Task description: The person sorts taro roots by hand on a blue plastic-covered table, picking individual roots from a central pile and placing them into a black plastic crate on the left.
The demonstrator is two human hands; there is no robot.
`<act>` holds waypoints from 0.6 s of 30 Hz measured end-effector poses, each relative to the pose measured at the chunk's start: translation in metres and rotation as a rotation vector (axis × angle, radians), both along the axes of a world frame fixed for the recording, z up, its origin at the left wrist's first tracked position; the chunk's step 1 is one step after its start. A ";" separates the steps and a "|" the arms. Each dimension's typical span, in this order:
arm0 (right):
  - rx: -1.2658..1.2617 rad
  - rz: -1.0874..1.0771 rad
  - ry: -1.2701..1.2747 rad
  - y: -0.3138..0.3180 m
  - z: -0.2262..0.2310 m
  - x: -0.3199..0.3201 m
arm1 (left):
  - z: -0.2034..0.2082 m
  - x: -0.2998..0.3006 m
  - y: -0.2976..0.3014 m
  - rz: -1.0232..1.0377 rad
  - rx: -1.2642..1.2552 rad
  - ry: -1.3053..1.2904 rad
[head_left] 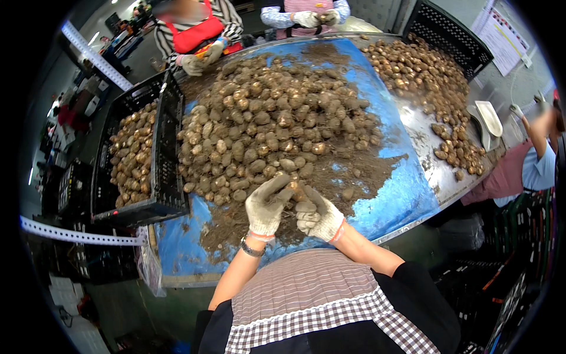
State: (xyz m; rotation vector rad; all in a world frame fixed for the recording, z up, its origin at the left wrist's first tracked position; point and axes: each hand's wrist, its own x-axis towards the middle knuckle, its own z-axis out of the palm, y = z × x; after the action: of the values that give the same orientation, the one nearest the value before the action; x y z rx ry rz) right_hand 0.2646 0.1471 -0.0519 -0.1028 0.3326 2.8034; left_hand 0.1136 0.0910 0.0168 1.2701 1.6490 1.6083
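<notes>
Both my hands wear dirt-stained white knit gloves and meet over the near edge of a heap of soil-covered taro corms (259, 118). Between my fingertips is a small brownish taro corm (297, 191), partly hidden by the gloves. My left hand (265, 206) pinches it from the left with thumb and fingers. Closed as well, my right hand (319, 217) has its fingers curled and its tips against the corm's right side. Whether a small tool sits inside the right fist cannot be seen. Loose soil (227, 236) lies beneath my hands.
A black crate (171, 141) of corms stands at the left. Blue sheeting (407, 194) covers the table. Another corm pile (424, 76) spills from a tipped black crate (451, 38) at far right, near a white scoop (489, 118). Co-workers' gloved hands (200, 62) work across the table.
</notes>
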 end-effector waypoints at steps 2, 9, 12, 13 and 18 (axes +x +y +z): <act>-0.076 -0.055 -0.153 0.008 -0.004 0.011 | -0.018 -0.005 -0.003 0.048 -0.025 0.069; -0.012 -0.742 -0.587 0.123 -0.048 0.151 | -0.077 -0.034 -0.041 0.096 -0.201 -0.151; 0.187 -1.063 -0.564 0.162 -0.047 0.221 | -0.128 -0.048 -0.059 0.166 -0.234 -0.309; 0.382 -1.094 -0.551 0.172 -0.059 0.236 | -0.134 -0.050 -0.061 0.210 -0.261 -0.293; 0.865 -0.802 -1.604 0.180 -0.045 0.195 | -0.099 -0.033 -0.060 0.156 -0.290 -0.322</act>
State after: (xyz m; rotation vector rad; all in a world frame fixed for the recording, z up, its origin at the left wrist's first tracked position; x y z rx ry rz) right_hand 0.4594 0.3270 -0.0974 -1.4094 -0.9356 1.2001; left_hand 0.0803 0.0314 -0.0824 0.7135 1.7270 1.4991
